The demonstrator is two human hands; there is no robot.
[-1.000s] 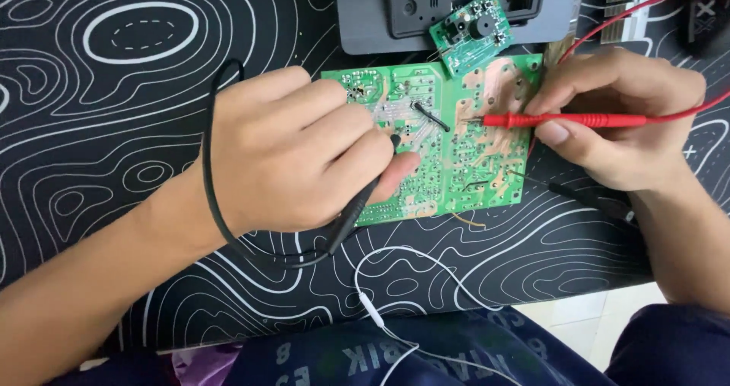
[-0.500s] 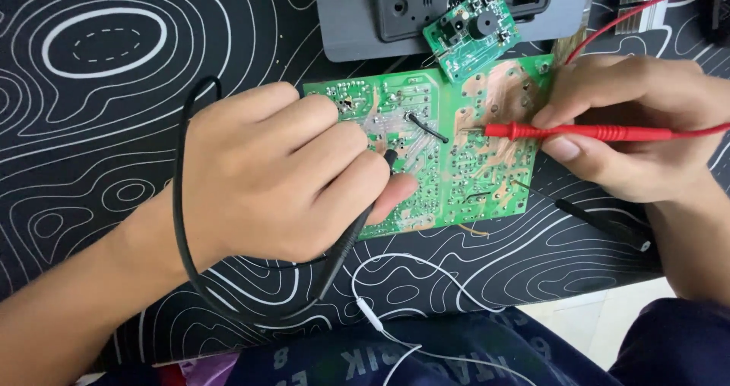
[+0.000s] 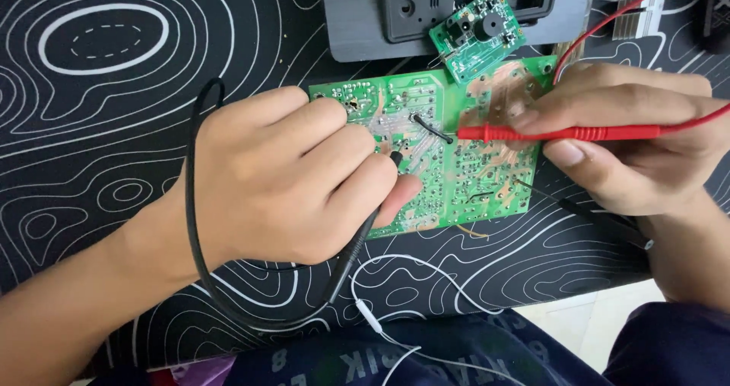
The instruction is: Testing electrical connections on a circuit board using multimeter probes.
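Head view: left hand (image 3: pixel 281 181) pinches slim black test probe (image 3: pixel 357 241); right hand (image 3: pixel 631 146) pinches red plastic probe (image 3: pixel 563 133). Both tips rest on flat green printed circuit board (image 3: pixel 441 165), judged light, rigid, fragile; best held by its edges.

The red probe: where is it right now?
In the head view, the red probe lies across the right side, pinched in the right hand, its tip on the large green circuit board, just below the small green board.

black mat (image 3: pixel 114 127) with white contour lines – pale tiled floor (image 3: pixel 585 321) below – daylight.
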